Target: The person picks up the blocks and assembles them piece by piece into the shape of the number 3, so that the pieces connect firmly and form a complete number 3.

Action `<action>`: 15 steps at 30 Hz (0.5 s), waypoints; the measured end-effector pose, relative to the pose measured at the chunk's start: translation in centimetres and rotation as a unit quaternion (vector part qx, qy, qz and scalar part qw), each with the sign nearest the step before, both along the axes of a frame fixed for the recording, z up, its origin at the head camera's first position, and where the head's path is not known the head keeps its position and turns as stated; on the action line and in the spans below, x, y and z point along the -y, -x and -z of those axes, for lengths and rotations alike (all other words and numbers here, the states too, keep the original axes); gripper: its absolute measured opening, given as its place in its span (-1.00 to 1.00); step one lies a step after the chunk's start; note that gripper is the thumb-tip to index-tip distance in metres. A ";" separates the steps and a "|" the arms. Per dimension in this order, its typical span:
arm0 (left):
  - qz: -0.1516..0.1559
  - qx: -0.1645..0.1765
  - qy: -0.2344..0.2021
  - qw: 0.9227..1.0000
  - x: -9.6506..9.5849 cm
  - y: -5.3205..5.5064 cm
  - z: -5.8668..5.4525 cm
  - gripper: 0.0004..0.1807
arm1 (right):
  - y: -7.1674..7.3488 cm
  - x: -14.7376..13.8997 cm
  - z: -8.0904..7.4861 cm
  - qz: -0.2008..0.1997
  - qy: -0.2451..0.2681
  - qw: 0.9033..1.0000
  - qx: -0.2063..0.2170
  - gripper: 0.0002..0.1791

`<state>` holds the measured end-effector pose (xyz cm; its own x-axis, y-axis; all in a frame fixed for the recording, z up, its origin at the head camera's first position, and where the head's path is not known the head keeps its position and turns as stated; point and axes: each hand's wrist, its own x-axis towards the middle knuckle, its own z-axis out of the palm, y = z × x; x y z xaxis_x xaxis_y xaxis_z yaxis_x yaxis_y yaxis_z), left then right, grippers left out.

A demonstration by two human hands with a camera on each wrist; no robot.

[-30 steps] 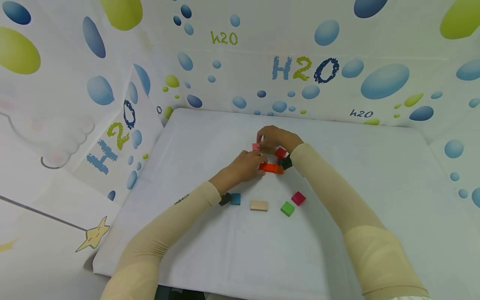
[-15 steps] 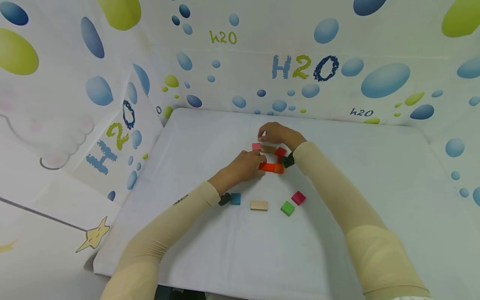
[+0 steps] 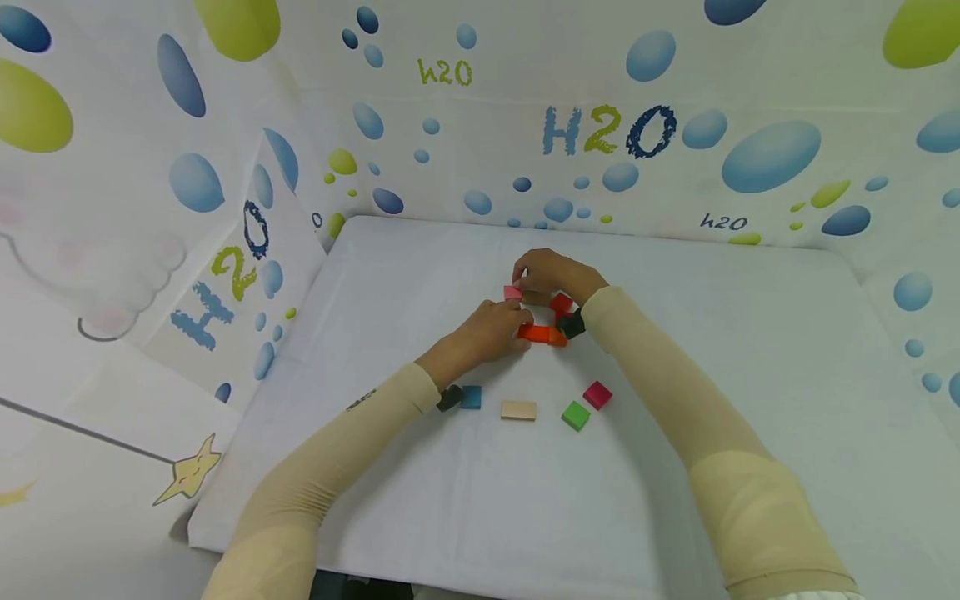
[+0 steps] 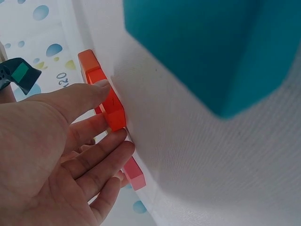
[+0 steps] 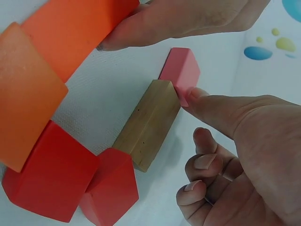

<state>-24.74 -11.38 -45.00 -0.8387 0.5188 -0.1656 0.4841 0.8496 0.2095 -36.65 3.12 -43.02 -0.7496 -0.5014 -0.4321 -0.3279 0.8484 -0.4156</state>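
Observation:
Several small blocks form a partial ring on the white table. My left hand (image 3: 491, 332) pinches an orange-red block (image 4: 113, 106) at the ring's near side, thumb on one face and a finger opposite. At the far side, a fingertip of my right hand (image 3: 551, 271) touches a pink block (image 5: 181, 70), its other fingers loosely curled. The pink block stands end to end with a plain wooden block (image 5: 148, 122). An orange block (image 5: 28, 94) and two red blocks, one of them a larger red block (image 5: 51, 169), continue the ring.
Nearer the person lie a blue block (image 3: 471, 397), a pale wooden block (image 3: 518, 410), a green block (image 3: 575, 416) and a crimson block (image 3: 597, 395). White cloth covers the table (image 3: 450, 500). A wall printed with bubbles (image 3: 480, 125) stands behind it.
My right hand lifted slightly off the pink block, then came back down to it. My left hand has stayed at the orange-red block.

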 end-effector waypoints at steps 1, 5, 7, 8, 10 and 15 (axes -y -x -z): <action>0.000 0.001 0.000 1.000 0.0 0.0 0.0 -0.51 | 0.0 0.0 0.0 0.002 -0.001 1.000 0.001 -0.73; -0.002 0.004 0.001 1.000 -0.1 0.0 -0.1 -0.52 | -0.1 0.0 0.1 0.004 -0.006 1.000 0.000 -0.74; -0.002 0.004 -0.001 1.000 0.0 0.0 -0.1 -0.52 | -0.1 0.0 0.1 0.002 -0.007 1.000 -0.003 -0.74; -0.002 0.004 -0.002 1.000 0.0 0.0 -0.1 -0.52 | -0.1 0.0 0.1 -0.001 -0.008 1.000 -0.005 -0.74; -0.001 0.003 -0.003 1.000 0.0 0.0 -0.1 -0.52 | -0.2 0.0 0.0 -0.004 -0.008 1.000 -0.008 -0.74; 0.003 0.001 -0.003 1.000 0.1 0.1 0.0 -0.52 | -0.4 0.0 -0.1 -0.006 -0.009 1.000 -0.008 -0.74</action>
<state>-24.86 -11.43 -44.95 -0.8352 0.5246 -0.1650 0.4887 0.8455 0.2151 -36.25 3.11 -42.88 -0.7506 -0.5031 -0.4283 -0.3448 0.8513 -0.3956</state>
